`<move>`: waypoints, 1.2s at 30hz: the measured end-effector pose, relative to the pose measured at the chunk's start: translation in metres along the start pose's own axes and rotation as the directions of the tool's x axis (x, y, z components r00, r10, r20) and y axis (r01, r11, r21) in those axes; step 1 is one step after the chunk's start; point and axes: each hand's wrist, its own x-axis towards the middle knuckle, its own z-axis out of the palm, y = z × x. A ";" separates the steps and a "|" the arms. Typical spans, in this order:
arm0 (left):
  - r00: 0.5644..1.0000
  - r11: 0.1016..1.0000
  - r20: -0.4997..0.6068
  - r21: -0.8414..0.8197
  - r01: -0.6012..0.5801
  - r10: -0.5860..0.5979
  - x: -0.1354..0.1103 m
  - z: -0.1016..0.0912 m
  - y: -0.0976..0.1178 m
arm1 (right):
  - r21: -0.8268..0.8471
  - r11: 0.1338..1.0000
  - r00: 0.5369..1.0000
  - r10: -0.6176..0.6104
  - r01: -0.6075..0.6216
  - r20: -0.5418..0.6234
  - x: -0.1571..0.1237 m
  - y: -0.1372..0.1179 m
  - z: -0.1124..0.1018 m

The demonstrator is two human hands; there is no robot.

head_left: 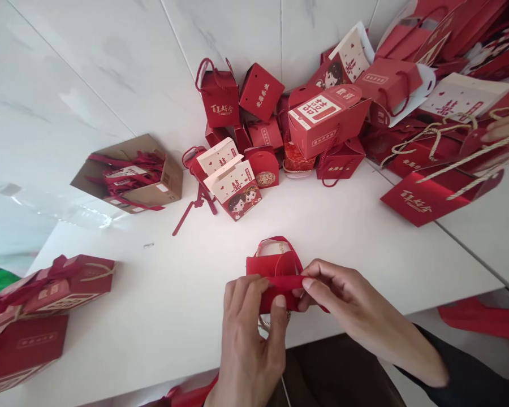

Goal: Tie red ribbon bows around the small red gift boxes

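A small red gift box (263,264) lies on the white table in front of me, with twisted rope handles partly showing at its far and near sides. A red ribbon (285,281) stretches across the top of it, and a loop of ribbon arches beyond the far side. My left hand (252,325) is closed, its fingertips on the ribbon's left end and its thumb against the box. From the right, my right hand (343,291) pinches the ribbon between thumb and forefinger. My fingers hide part of the box and whatever knot may be there.
A cardboard box (169,175) of ribbons stands at the back left. Several red gift boxes (261,93) are piled along the wall. Finished-looking ribboned boxes (87,277) sit at the left edge. Another person's hand (507,133) holds rope handles of a red box (424,195) at right.
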 end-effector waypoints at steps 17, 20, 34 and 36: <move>0.968 0.946 0.044 -0.203 0.251 -0.247 0.007 0.001 0.006 | -0.186 0.980 0.997 0.058 -0.068 -0.056 -0.008 -0.011 -0.029; 0.966 0.939 0.049 -0.227 0.259 -0.255 0.008 0.002 0.006 | -0.193 0.979 0.997 0.062 -0.070 -0.046 -0.007 -0.010 -0.030; 0.975 0.963 0.044 -0.158 0.220 -0.216 0.016 -0.001 0.008 | -0.257 0.966 0.999 -0.031 0.034 0.014 -0.004 -0.019 -0.032; 0.977 0.966 0.036 -0.145 0.212 -0.209 0.017 -0.002 0.008 | -0.257 0.966 0.999 -0.032 0.033 0.006 -0.005 -0.020 -0.033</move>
